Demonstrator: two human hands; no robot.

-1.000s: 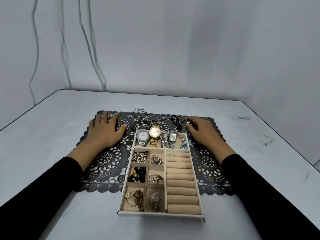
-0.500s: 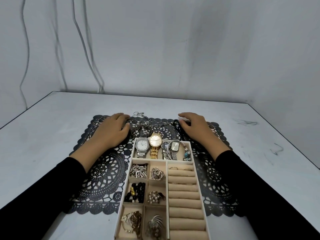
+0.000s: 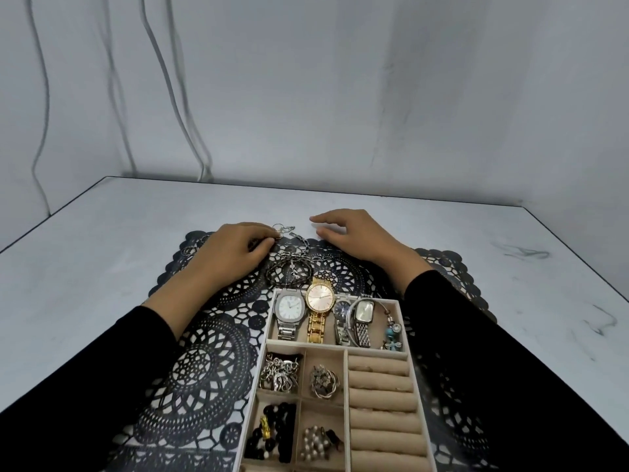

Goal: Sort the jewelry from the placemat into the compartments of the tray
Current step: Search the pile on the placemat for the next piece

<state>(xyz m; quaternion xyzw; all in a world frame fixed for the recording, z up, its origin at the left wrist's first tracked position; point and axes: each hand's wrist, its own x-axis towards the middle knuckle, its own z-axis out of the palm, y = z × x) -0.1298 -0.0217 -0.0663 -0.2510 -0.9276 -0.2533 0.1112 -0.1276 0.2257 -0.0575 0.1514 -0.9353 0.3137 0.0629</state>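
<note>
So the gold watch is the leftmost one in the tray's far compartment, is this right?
No. The head view shows the gold watch second from the left in the tray's far compartment; the leftmost is the silver watch with a white face.

Your placemat (image 3: 211, 362) is black, cut in a lace pattern of round rosettes with a scalloped edge. It lies over a pale grey counter (image 3: 102, 267) veined with faint dark streaks. Your tray (image 3: 340, 351) is lined in beige with a white rim. In it you see a silver watch (image 3: 289, 306) with a white dial, a gold watch (image 3: 320, 298) with a pinkish dial, black beads (image 3: 284, 420) and turquoise charms (image 3: 390, 332). Your sleeves (image 3: 112, 362) are black.
</note>
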